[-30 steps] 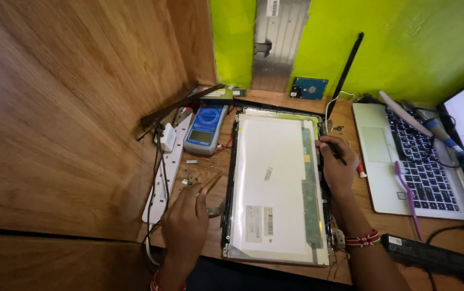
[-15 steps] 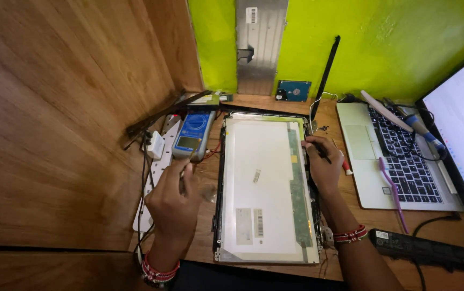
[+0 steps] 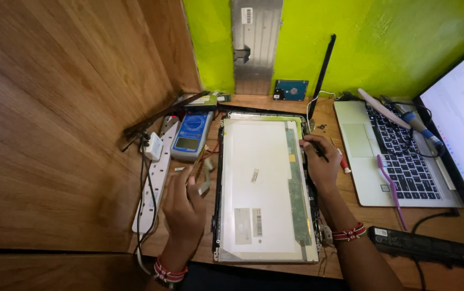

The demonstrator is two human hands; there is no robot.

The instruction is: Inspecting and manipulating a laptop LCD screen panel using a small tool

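Observation:
A laptop screen panel [image 3: 259,183] lies back side up on the wooden desk, inside its black lid frame. My left hand [image 3: 183,213] is just left of the panel, its fingers pinching a thin flat ribbon cable [image 3: 204,171] that stands up from the desk. My right hand [image 3: 322,167] rests on the panel's right edge near the top and grips a slim black tool [image 3: 318,149], tip pointing at the frame. Both wrists wear red beaded bands.
A blue multimeter [image 3: 190,136] and a white power strip [image 3: 154,183] lie to the left by the wooden wall. An open silver laptop [image 3: 399,161] with tools on its keyboard stands at the right, and a black battery [image 3: 423,246] lies in front of it. A hard drive [image 3: 291,90] leans at the back.
My left hand has lifted off the desk beside the panel and now holds the ribbon cable up. My right hand stays on the panel's right edge. The view has shifted slightly.

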